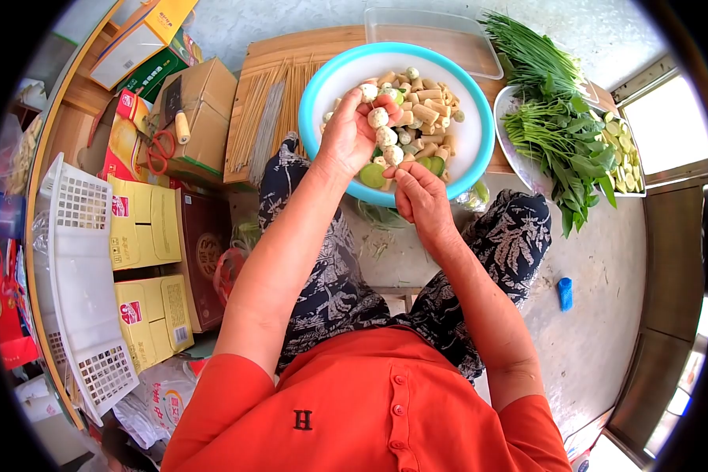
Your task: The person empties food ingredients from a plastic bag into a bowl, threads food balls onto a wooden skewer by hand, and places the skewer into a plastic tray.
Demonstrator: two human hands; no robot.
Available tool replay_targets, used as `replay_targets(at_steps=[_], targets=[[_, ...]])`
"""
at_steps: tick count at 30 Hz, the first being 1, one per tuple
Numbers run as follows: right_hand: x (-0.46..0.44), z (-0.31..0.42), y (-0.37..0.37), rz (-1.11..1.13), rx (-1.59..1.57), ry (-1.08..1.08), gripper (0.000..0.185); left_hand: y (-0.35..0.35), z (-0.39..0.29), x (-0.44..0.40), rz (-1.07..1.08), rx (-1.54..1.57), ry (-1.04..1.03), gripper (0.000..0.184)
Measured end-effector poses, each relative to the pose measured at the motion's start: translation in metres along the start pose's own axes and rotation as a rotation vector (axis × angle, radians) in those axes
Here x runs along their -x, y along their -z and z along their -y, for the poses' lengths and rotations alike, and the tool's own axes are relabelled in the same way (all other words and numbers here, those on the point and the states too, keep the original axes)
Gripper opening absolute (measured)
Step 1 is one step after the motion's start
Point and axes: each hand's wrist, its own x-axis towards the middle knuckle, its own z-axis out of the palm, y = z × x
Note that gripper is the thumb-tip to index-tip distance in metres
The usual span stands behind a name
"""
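A row of pale, green-flecked balls [386,136] is threaded on a skewer that slants over the white basin with a turquoise rim [484,118]. Around the upper balls, the fingers of my left hand [348,132] are closed. My right hand [423,198] pinches at the lower end of the skewer, just below the last ball; the stick itself is mostly hidden. Tan cut tube-like pieces [428,112], green round slices [372,175] and more pale balls lie in the basin beneath my hands.
Thin wooden skewers [248,118] lie on the wooden board left of the basin. A clear plastic tray [440,27] stands behind it. Leafy greens [554,134] and a tray of sliced vegetables [628,157] are at right. Boxes [145,228] and a white basket [79,275] line the left.
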Motion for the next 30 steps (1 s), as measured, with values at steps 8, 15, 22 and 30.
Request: replay_targets(at_steps=[8, 15, 22, 30], targets=[[-0.001, -0.001, 0.0, 0.008, -0.003, 0.003, 0.021, 0.002, 0.001, 0.001, 0.027, 0.013, -0.002, 0.027], [-0.006, 0.004, 0.003, -0.024, -0.056, 0.004, 0.021, -0.003, 0.007, 0.009, 0.084, -0.083, 0.095, 0.031], [-0.005, 0.004, 0.003, -0.001, -0.055, 0.019, 0.021, 0.005, 0.006, 0.005, 0.117, -0.223, -0.006, 0.033], [-0.004, 0.009, 0.003, -0.052, -0.024, 0.012, 0.021, -0.002, 0.005, 0.011, 0.144, -0.243, 0.192, 0.048]])
